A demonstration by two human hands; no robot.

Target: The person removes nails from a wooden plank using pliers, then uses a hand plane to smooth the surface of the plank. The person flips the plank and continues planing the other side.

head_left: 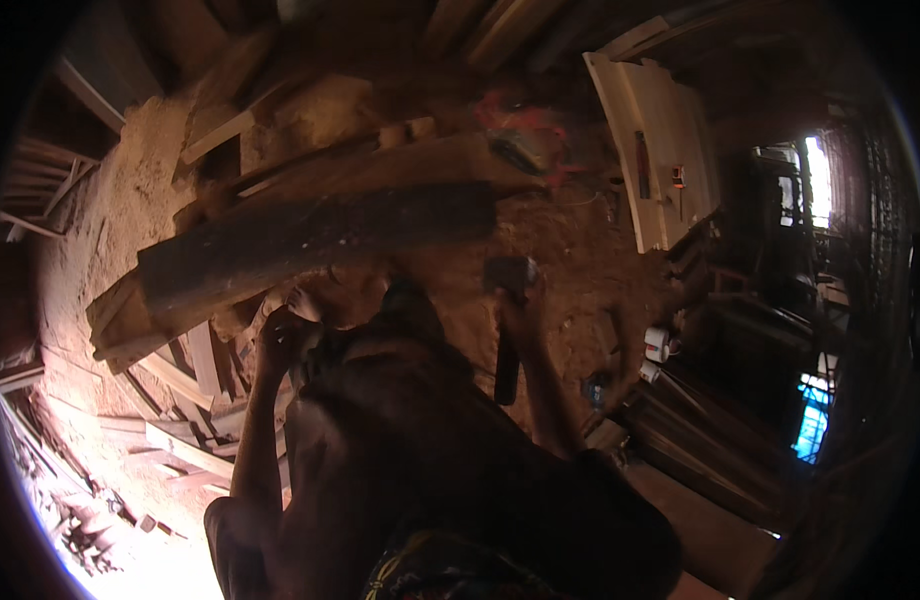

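My right hand (pixel 522 312) is closed round a hammer (pixel 506 375), gripping it close under its dark, blocky head. The handle hangs down below my fist. My left hand (pixel 282 330) is beside my leg, near the close edge of a long dark plank (pixel 320 235). Its fingers look curled together in the shadow; whatever may be between them is too dark to make out. The dark plank lies across other timber in front of me, with a paler wooden end (pixel 120 315) showing at its left.
Loose wood strips (pixel 185 450) lie at the lower left. A pale board panel (pixel 660 150) at the right bears a small orange-and-black tool (pixel 678 178). A red-and-black object (pixel 520 140) sits beyond the plank. Dark timbers (pixel 700 440) and a white container (pixel 657 345) are at the right.
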